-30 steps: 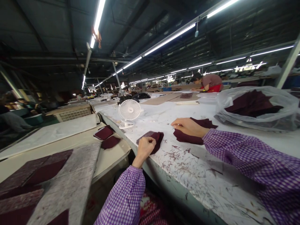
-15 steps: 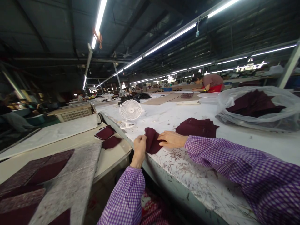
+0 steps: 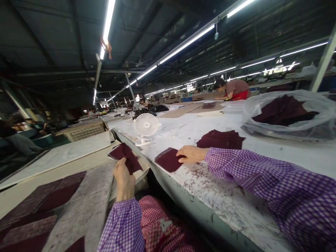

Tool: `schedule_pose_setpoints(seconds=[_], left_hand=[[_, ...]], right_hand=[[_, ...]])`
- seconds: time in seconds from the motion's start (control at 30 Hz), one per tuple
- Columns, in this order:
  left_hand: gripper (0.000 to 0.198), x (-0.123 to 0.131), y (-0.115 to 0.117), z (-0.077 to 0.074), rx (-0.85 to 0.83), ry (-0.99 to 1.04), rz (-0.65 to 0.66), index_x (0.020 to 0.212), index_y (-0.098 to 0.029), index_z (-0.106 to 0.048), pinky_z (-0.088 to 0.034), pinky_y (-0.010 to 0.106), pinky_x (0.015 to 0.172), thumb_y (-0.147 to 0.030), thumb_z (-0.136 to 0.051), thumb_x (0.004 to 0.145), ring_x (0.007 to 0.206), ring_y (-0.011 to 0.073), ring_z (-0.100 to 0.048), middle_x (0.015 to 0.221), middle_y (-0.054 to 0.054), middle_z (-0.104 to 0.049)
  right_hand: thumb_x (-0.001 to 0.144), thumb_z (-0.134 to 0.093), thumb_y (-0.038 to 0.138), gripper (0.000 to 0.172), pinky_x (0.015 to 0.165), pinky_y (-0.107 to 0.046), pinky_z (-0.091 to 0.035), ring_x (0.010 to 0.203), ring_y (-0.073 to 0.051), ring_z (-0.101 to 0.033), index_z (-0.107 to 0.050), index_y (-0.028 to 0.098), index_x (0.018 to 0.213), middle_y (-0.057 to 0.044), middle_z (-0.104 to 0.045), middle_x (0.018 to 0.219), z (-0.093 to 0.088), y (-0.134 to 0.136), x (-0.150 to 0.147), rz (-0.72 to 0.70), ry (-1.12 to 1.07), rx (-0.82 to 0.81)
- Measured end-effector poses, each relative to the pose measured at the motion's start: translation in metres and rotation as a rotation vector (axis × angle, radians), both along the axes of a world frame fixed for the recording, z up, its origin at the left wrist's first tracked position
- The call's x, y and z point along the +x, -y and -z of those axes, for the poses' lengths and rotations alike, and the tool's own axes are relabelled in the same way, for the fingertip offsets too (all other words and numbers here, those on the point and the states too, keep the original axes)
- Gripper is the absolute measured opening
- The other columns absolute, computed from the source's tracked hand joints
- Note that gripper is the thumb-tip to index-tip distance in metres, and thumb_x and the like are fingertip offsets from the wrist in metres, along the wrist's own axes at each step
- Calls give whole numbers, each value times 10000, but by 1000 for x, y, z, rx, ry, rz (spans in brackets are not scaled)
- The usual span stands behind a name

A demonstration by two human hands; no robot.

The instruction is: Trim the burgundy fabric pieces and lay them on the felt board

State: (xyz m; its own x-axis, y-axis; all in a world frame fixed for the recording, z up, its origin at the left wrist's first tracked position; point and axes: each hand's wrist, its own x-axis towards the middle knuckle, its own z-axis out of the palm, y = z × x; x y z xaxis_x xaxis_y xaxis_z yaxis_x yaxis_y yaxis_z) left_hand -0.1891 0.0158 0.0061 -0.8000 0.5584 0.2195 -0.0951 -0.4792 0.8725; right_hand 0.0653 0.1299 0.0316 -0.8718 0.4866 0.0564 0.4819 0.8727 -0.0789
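Observation:
My left hand (image 3: 124,177) is closed on a dark maroon fabric piece (image 3: 133,163), held over the cream side table. Under and behind that piece lie more maroon pieces (image 3: 115,151), partly covered by it. On the white table my right hand (image 3: 191,154) rests with fingers outstretched on the right edge of a flat maroon fabric panel (image 3: 168,161). A fanned stack of maroon fabric pieces (image 3: 220,140) sits just behind my right wrist.
A small white fan (image 3: 146,125) stands at the table's left edge. At the right, a clear plastic bag (image 3: 291,131) holds maroon pieces. Maroon panels (image 3: 59,196) lie on a grey speckled board (image 3: 78,210) at left. A co-worker (image 3: 237,90) bends over the far table.
My left hand has moved left from the white table to the side table, carrying a maroon fabric piece. My right hand has stayed nearly in place, with a panel now lying flat beneath its fingers.

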Motion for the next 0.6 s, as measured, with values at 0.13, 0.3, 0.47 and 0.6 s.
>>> schedule_pose_setpoints(seconds=[0.13,0.3,0.47,0.6], left_hand=[[123,61,7,9,-87,-165,204,692,-153,-556,-384,190,472,-256,-622,683,506,82,-466,579,-38,-511],[137,124,28,15,-303,-881,425,744,-164,-559,-425,257,660,-228,-458,811,680,135,-542,692,-2,-572],[143,156,57,7,-278,-1141,519,802,-177,-571,-432,306,793,-175,-432,836,839,169,-562,858,38,-620],[205,157,56,-4,-250,-1158,565,852,-194,-620,-446,289,763,-319,-460,880,799,164,-567,836,26,-636]], right_hand=[[866,-511,367,404,948,-334,-411,1083,-241,-549,-585,140,1192,-117,-590,1200,-8,0,13,2,-144,-224],[912,-200,625,704,659,-335,-530,731,-195,-639,-469,59,1232,-178,-635,970,-16,20,40,282,-341,-916],[783,-610,488,642,558,-259,-498,657,-121,-561,-413,131,1279,-103,-568,1016,-17,37,63,295,-372,-956],[703,-670,265,671,552,-235,-451,661,-127,-541,-390,120,1296,-20,-572,839,-10,33,76,195,-348,-899]])
